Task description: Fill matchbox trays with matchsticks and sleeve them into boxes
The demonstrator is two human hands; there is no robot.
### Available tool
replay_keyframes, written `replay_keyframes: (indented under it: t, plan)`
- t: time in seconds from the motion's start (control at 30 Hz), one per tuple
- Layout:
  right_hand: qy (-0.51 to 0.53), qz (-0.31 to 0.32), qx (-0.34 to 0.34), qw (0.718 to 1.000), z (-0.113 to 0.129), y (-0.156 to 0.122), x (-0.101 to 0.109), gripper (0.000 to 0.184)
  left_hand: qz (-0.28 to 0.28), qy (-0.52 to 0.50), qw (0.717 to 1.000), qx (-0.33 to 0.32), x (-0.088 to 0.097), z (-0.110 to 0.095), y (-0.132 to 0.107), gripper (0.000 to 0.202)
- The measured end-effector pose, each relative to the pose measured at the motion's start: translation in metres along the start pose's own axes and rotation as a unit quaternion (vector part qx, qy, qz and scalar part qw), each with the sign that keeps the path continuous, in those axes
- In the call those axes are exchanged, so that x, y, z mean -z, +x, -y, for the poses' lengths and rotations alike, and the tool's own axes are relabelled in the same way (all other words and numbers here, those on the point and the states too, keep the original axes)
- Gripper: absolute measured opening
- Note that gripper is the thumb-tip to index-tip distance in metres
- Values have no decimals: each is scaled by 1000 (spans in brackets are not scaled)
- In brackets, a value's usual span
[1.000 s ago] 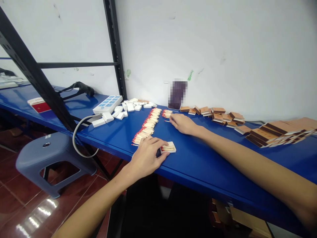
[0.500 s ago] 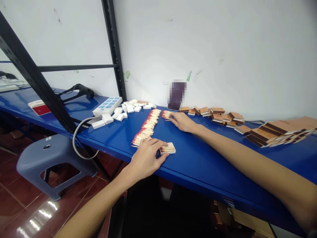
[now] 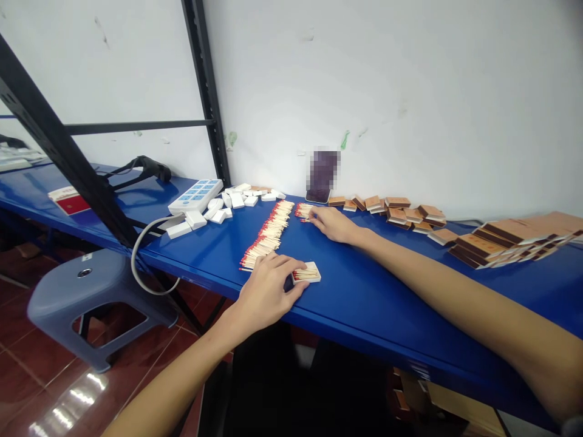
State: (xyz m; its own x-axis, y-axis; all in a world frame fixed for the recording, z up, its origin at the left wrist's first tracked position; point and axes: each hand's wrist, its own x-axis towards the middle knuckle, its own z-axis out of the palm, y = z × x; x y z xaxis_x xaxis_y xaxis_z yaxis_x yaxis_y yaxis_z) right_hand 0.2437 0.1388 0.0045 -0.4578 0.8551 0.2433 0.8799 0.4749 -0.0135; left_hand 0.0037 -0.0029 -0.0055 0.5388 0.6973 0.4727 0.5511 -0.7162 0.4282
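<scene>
Two hands are being used at the blue worktop (image 3: 359, 291). The white tray (image 3: 314, 280), holding matches (image 3: 305, 274), is being gripped at its nine o'clock end between the thumb and fingers of the left hand (image 3: 266, 288), its long axis being set roughly from nine to three. At the small match pile (image 3: 301, 209), the fingertips of the right hand (image 3: 334, 223) are being held close together; whether a match is being pinched cannot be told. From the right hand, the pile is being seen at ten o'clock and the tray at seven; the left hand is being placed well apart from the pile. The long match row (image 3: 273, 227) is being spread from seven to one o'clock, its lower end just beside the left hand. Room by the tray is being limited at six o'clock by the worktop's edge; more is being offered at three.
</scene>
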Motion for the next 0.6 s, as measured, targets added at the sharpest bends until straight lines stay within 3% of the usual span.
replay_keyframes:
  t: [0.27,0.43,0.6]
  plan:
    - [-95,34,26,995,15,-3,6,29,-10,10,1000,-8,-1,1,0,18]
    - [-173,10,46,984,19,-6,8,33,-12,14,1000,-10,-2,2,0,18]
    - [-156,6,35,987,18,-8,8,32,-9,15,1000,-12,-2,2,0,18]
